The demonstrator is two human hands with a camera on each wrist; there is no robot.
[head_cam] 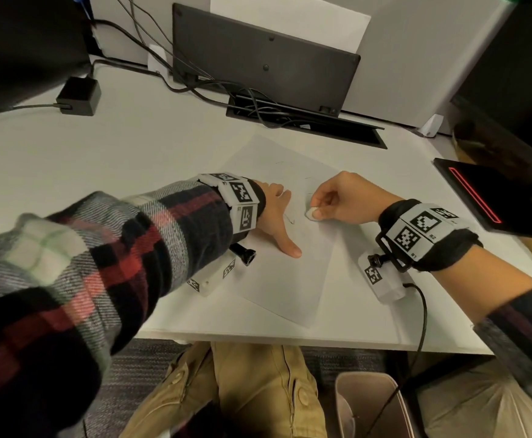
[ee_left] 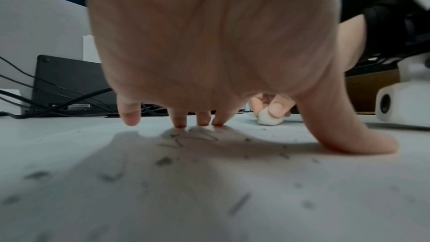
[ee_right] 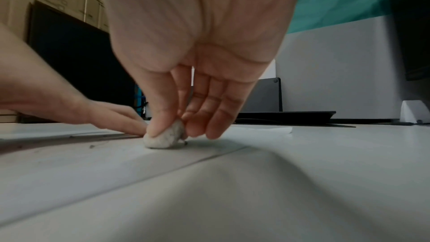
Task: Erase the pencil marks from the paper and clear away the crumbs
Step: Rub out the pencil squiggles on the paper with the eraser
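Note:
A white sheet of paper (head_cam: 290,273) lies slanted on the desk with faint pencil marks (head_cam: 290,219) near its middle. My left hand (head_cam: 277,216) lies spread on the sheet, fingertips and thumb pressing it down. Just to its right, my right hand (head_cam: 337,200) pinches a small white eraser (head_cam: 312,214) between thumb and fingers, its tip touching the paper. In the left wrist view, dark crumbs (ee_left: 164,161) and pencil strokes (ee_left: 197,136) are scattered under my palm, with the eraser (ee_left: 270,119) beyond. The right wrist view shows the smudged eraser (ee_right: 163,139) pressed to the paper (ee_right: 93,163).
A dark tablet (head_cam: 258,58) leans at the back behind a cable slot (head_cam: 305,121) full of wires. A power brick (head_cam: 79,95) sits at the back left, a black device with a red line (head_cam: 485,197) at the right. A bin (head_cam: 369,406) stands below the desk edge.

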